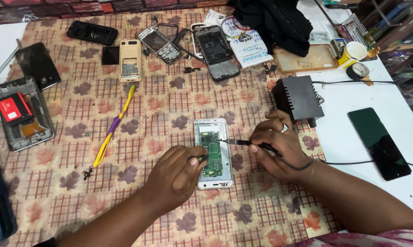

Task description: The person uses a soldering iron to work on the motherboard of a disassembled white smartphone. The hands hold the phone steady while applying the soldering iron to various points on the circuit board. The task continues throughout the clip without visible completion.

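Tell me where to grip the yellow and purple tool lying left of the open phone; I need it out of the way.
Pinch the yellow and purple tool at its purple middle, coming from above. It lies flat and diagonal on the cloth, both long sides free, clear of the left hand.

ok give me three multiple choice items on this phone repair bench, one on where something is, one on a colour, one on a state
1. Where does the black box-shaped unit sit?
A. Just beyond the right hand
B. At the table's far left edge
C. Under the opened phone

2. What colour is the circuit board in the opened phone?
A. Red
B. Green
C. Blue

3. What is the state of the right hand?
A. Empty and flat on the cloth
B. Holding a cup
C. Gripping a corded iron with its tip at the board

Answers:
1 A: the unit stands at the edge of the patterned cloth, right behind that hand.
2 B: the board shows green inside the white frame, which the left hand steadies.
3 C: the fingers close round the tool's handle, its cord trailing away to the right.
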